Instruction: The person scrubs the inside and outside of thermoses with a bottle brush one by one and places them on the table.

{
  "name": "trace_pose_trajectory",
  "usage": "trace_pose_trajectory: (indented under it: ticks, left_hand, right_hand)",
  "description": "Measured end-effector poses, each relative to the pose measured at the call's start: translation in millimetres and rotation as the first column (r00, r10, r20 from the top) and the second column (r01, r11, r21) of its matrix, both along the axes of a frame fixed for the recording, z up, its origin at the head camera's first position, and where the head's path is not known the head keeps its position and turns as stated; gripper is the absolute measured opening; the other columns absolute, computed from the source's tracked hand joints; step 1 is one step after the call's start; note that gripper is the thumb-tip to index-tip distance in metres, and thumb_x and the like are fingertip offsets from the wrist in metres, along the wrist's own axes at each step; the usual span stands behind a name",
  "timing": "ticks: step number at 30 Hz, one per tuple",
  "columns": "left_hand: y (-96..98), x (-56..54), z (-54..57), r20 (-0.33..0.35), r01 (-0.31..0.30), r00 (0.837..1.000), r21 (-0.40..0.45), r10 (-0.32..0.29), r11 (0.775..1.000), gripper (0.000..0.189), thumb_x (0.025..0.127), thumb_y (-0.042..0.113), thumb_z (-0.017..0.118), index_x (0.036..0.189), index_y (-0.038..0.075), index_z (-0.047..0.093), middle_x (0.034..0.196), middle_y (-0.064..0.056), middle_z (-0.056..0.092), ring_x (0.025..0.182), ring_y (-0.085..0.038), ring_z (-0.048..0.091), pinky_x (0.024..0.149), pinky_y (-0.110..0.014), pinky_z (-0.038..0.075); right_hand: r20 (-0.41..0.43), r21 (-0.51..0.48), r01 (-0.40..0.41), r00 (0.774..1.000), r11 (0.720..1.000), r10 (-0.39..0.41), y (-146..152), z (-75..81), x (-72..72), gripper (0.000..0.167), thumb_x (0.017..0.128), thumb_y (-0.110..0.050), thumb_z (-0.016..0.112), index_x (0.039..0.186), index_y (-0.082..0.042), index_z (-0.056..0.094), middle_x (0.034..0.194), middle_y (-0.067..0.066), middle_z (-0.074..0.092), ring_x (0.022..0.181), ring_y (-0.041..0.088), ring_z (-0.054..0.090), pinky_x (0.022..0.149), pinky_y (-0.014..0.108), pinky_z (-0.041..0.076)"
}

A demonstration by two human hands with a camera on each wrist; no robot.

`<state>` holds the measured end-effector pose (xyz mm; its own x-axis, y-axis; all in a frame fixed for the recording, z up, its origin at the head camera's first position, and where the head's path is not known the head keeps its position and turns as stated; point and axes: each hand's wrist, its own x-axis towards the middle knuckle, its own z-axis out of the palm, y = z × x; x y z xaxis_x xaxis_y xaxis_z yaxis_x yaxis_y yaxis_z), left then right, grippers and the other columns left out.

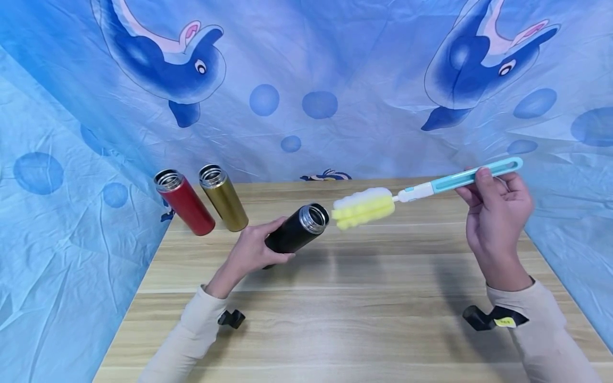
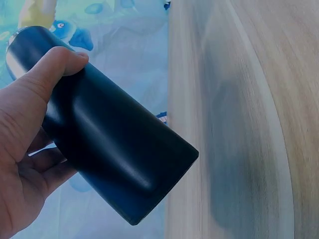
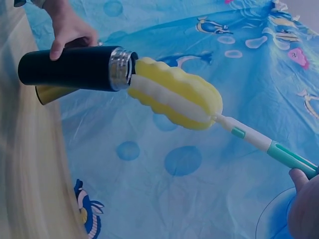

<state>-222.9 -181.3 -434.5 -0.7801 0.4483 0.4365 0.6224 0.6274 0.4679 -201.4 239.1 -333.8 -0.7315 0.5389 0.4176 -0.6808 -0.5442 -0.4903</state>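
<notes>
My left hand (image 1: 256, 246) grips a black thermos bottle (image 1: 293, 234) round its body, tilted with its open metal mouth to the right. In the left wrist view the black bottle (image 2: 114, 134) is held off the wooden table, thumb across its side. My right hand (image 1: 500, 221) holds a bottle brush by its turquoise handle (image 1: 460, 180), thumb on top. The yellow and white sponge head (image 1: 364, 207) points left, its tip right at the bottle's mouth. In the right wrist view the sponge (image 3: 174, 94) overlaps the rim of the mouth.
A red bottle (image 1: 185, 205) and a gold bottle (image 1: 224, 199) stand uncapped side by side at the back left of the wooden table (image 1: 335, 330). Behind and beside the table hangs a blue cloth (image 1: 364, 143) printed with dolphins. A black wrist camera (image 1: 479, 318) sits on the right sleeve.
</notes>
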Motion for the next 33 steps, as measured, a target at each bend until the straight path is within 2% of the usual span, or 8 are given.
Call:
trace_pose_trajectory:
  ticks: [4,9,16,23,33]
  left_hand:
    - [3.6,1.1,0.9,0.011,0.022,1.000,-0.017,-0.022,1.000,0.076,0.067,0.034,0.095,0.135,0.016,0.066,0.118,-0.009,0.074,0.091,-0.023,0.073,0.079,-0.043,0.062]
    - [6.6,1.9,1.6,0.025,0.035,0.999,-0.027,-0.034,0.999,0.077,0.068,0.037,0.094,0.136,0.017,0.065,0.120,-0.008,0.074,0.092,-0.023,0.073,0.080,-0.043,0.062]
    - [8.7,3.0,0.0,0.026,0.045,0.999,-0.036,-0.044,0.998,0.078,0.069,0.039,0.094,0.137,0.016,0.065,0.118,-0.007,0.074,0.090,-0.021,0.072,0.077,-0.041,0.062]
    - [8.8,3.6,-0.9,0.036,0.042,0.999,-0.043,-0.041,0.998,0.076,0.069,0.039,0.093,0.136,0.018,0.066,0.119,-0.007,0.074,0.091,-0.021,0.073,0.077,-0.041,0.062]
    - [7.9,4.2,-1.8,0.046,0.041,0.998,-0.060,-0.038,0.997,0.076,0.069,0.038,0.094,0.137,0.017,0.066,0.119,-0.008,0.074,0.091,-0.022,0.073,0.078,-0.042,0.062]
  right_hand:
    - [-0.018,0.018,0.010,1.000,1.000,-0.010,-3,7.3,-3.4,0.018,0.088,0.019,0.066,0.102,0.021,0.056,0.077,0.027,0.069,0.064,0.030,0.073,0.059,0.033,0.061]
    - [-0.020,0.114,0.061,0.998,0.992,-0.059,-7,13.0,-8.0,0.021,0.088,0.014,0.070,0.104,0.020,0.058,0.082,0.025,0.072,0.065,0.027,0.074,0.058,0.030,0.060]
    - [-0.034,0.066,-0.007,0.999,0.998,0.009,-13,17.9,-12.9,0.025,0.084,0.019,0.071,0.104,0.022,0.056,0.082,0.030,0.071,0.064,0.031,0.073,0.055,0.031,0.060]
    - [-0.056,0.119,-0.015,0.998,0.993,0.021,-17,17.5,-14.7,0.022,0.085,0.022,0.067,0.104,0.022,0.055,0.085,0.032,0.071,0.066,0.032,0.074,0.057,0.033,0.061]
    - [-0.092,0.190,-0.007,0.995,0.982,0.025,-23,22.5,-15.8,0.018,0.085,0.026,0.062,0.101,0.022,0.056,0.082,0.032,0.071,0.066,0.032,0.074,0.058,0.035,0.061]
